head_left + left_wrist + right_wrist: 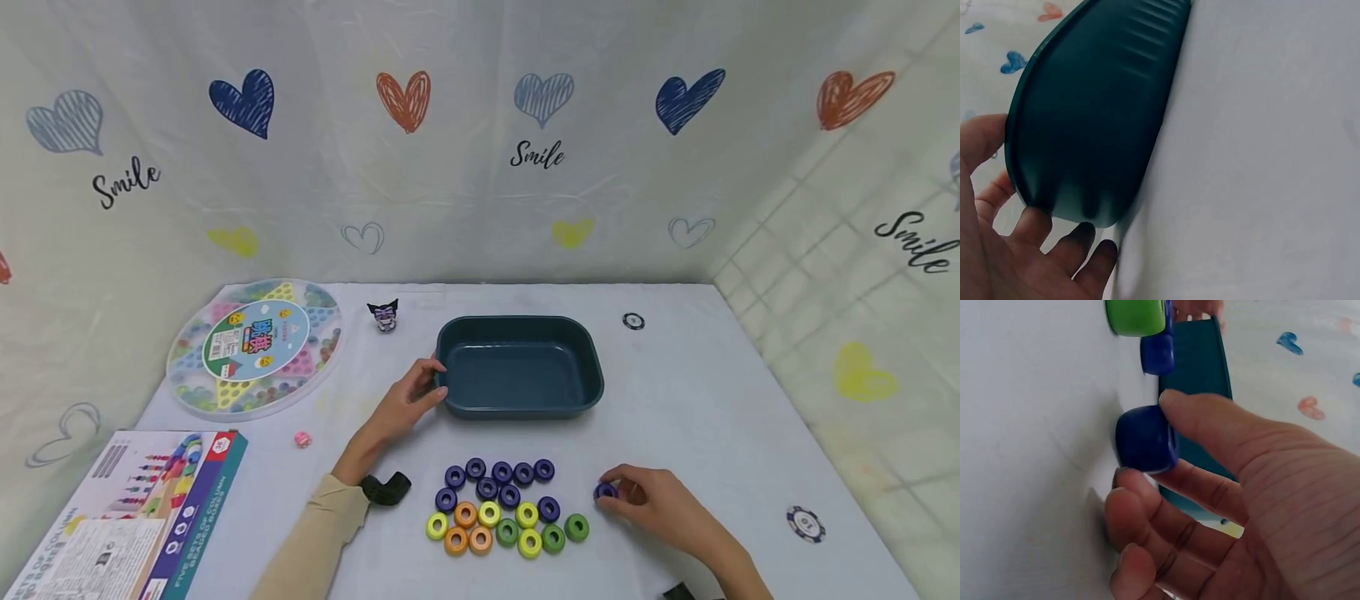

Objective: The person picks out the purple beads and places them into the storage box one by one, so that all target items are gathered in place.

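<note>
Head view: we see soft, even light, edge stretch around 3 o'clock. Left wrist: dim, dark teal tray (1085,125) underexposed. Right wrist: blurry backdrop heart (1311,407), soft shadow on tabletop (1016,375) at 8 o'clock.

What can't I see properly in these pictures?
Held blue bead: head view, partly hidden by the right hand.
Tray: left wrist view, far end cut off by the top edge.
Green bead: right wrist view, cut off by the top edge.
Box: head view, small print unreadable.

A tabletop play area, of unclear building: heart-printed curtain (465,183) behind a white table (690,392), board game (255,342) far left, toy box (127,483) near left.
</note>
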### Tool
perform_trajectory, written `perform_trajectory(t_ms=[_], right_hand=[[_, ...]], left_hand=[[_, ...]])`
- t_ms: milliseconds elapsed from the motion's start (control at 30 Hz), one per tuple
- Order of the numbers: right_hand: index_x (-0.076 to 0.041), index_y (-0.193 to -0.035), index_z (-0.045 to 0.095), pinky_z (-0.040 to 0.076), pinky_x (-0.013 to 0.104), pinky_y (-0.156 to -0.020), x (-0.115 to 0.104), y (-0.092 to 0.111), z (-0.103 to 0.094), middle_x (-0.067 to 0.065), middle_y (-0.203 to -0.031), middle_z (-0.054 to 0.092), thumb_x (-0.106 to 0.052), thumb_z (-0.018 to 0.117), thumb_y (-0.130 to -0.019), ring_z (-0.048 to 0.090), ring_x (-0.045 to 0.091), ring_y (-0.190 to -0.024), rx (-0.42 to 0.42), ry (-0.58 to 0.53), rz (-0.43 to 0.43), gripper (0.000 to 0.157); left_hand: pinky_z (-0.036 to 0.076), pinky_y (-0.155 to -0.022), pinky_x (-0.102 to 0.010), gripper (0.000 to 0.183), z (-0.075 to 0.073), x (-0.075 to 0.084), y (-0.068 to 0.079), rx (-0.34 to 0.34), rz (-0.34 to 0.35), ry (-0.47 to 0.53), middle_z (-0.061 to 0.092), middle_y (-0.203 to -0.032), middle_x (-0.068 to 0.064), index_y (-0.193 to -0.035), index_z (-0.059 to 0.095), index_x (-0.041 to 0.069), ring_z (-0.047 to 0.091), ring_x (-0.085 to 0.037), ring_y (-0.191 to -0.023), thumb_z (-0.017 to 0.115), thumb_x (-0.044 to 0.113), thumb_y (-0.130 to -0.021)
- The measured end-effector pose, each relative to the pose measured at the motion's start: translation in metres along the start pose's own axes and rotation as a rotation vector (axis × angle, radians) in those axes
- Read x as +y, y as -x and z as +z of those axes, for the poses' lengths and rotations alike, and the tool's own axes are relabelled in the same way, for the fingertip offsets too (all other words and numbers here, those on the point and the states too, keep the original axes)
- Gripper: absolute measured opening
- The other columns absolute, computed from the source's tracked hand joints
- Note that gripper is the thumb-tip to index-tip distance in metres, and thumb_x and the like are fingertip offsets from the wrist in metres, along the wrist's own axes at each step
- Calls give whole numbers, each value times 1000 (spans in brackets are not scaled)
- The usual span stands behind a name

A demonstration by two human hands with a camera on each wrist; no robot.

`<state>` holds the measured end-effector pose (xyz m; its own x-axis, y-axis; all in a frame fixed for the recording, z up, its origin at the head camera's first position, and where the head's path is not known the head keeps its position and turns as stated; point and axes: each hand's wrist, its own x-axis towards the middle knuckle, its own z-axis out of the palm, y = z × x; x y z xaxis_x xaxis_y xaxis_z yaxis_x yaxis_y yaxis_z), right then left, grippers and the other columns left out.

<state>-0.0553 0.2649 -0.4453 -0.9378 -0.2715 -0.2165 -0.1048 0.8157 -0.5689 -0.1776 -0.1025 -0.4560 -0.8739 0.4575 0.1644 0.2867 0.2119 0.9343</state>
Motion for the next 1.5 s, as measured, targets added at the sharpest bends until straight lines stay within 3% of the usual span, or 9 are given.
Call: perform_trajectory(t_ms=[400,667,833,967,1100,1233,1367,1500], right_hand=[[-18,-103,61,39,20,-48,10,3,2,-9,-69,52,-40,67,-78,45,3,-57,-19,-101,-62,34],[-17,-102,62,41,20,-50,13,2,0,-10,-67,53,-41,66,-79,47,4,-58,5,-104,-51,34],[-16,-99,62,40,20,-50,15,1,-6,-10,-67,52,-42,66,-78,47,5,-58,40,-76,-1,34],[-15,-99,63,40,20,-50,10,-2,-21,-9,-67,52,-42,65,-79,46,6,-59,80,-51,6,34],[-14,-99,63,39,20,-48,-2,-7,-43,-8,-69,52,-41,65,-80,46,7,-60,127,-21,-48,33],[-15,-98,63,40,20,-48,-17,-17,-63,-8,-69,52,-39,65,-80,47,8,-60,181,20,-129,30],[-14,-100,63,42,21,-48,-34,-38,-77,-9,-70,54,-37,65,-82,48,9,-61,190,36,-231,30],[-9,-104,62,44,22,-50,-48,-71,-88,-8,-71,55,-36,64,-83,51,11,-60,147,30,-307,35]], left_hand=[[31,-103,-39,37,-5,3,1,-13,33,-20,33,-138,-23,-117,44,-4,36,-25,-126,59,13,-88],[33,-99,-49,37,-5,4,1,-41,64,36,49,-120,-27,-116,43,-6,45,-31,-117,60,8,-86],[30,-100,-50,41,-5,-2,2,-67,56,88,36,-134,-26,-120,42,-4,37,-33,-124,61,10,-86],[28,-103,-46,40,-4,-18,1,-77,30,102,25,-143,-21,-118,42,3,31,-30,-129,63,13,-85],[29,-103,-40,37,-2,-31,0,-54,14,42,19,-147,-13,-112,45,12,26,-24,-131,66,22,-83],[31,-103,-41,37,-1,-33,0,-33,26,-3,20,-147,-11,-110,47,14,26,-24,-132,67,27,-82],[30,-103,-41,47,1,-33,-2,-32,19,7,26,-145,-8,-123,42,19,30,-20,-130,66,26,-83],[28,-104,-44,61,2,-29,-5,-55,37,48,27,-145,-9,-140,25,19,29,-21,-130,58,16,-88]])
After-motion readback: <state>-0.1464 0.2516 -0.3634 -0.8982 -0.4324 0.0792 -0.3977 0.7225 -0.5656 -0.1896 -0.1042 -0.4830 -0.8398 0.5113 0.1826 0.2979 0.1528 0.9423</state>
